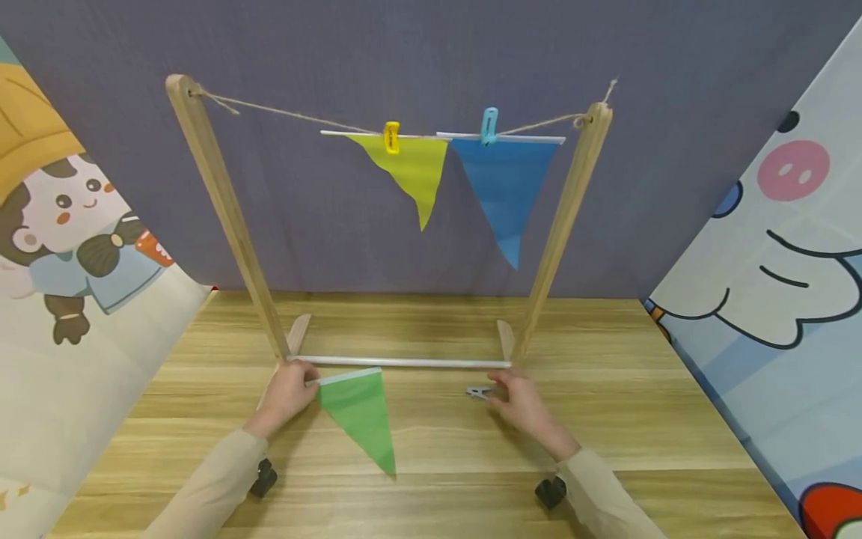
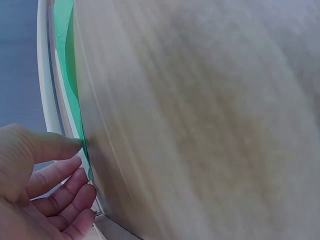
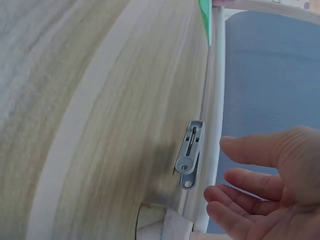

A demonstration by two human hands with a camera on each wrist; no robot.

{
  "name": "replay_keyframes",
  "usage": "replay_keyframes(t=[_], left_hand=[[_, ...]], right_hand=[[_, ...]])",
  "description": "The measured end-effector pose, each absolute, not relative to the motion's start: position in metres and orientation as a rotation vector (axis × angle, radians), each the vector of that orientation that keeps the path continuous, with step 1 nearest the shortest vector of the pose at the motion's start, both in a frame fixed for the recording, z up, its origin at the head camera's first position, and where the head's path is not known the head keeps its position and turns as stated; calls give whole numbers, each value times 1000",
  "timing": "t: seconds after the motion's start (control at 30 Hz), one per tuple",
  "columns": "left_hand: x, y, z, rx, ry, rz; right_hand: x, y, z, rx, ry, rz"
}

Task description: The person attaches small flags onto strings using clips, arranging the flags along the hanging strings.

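At the upper left corner of a green pennant flag (image 1: 364, 415), my left hand (image 1: 286, 393) pinches its white top strip between thumb and forefinger. The flag's point faces toward me over the wooden table. My right hand (image 1: 518, 404) is beside a grey clothespin (image 1: 478, 392), thumb and fingers apart. In the right wrist view the clothespin (image 3: 189, 156) lies on the table, a small gap from the fingertips. Above, a yellow clip (image 1: 391, 138) holds a yellow pennant (image 1: 414, 168) on a twine line (image 1: 289, 114); a light blue clip (image 1: 489, 126) holds a blue pennant (image 1: 508, 195).
Wooden posts stand at left (image 1: 229, 217) and right (image 1: 564, 224), joined low down by a white rod (image 1: 404, 362). Behind them rises a grey-blue panel (image 1: 303, 247). Cartoon-printed panels flank the wooden table (image 1: 606, 419) on both sides.
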State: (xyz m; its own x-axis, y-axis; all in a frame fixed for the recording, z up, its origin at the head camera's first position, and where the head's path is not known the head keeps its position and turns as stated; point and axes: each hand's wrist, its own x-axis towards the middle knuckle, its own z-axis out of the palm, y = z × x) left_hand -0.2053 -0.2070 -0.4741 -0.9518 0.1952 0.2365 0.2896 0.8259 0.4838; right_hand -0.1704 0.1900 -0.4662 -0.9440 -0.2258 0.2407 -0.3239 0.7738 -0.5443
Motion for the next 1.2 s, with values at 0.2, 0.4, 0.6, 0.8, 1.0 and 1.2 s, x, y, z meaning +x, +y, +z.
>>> replay_keyframes(t=[0.2, 0.4, 0.6, 0.8, 1.0, 1.2], left_hand=[[-204, -208, -473, -374, -2865, -720], [-204, -208, -471, -387, -2905, -661], [-207, -210, -471, -418, -2914, -670], [-207, -211, -469, -458, -2925, -685], [-207, -211, -469, -494, -2906, -688], [-208, -214, -473, -550, -2843, -716]], right_hand=[[-173, 187, -467, 423, -2867, 870], [-175, 184, -467, 426, -2900, 832], [-177, 183, -465, 461, -2917, 744], [-178, 181, -465, 454, -2986, 678], [-177, 179, -464, 457, -3012, 611], [-177, 179, -464, 471, -3013, 605]])
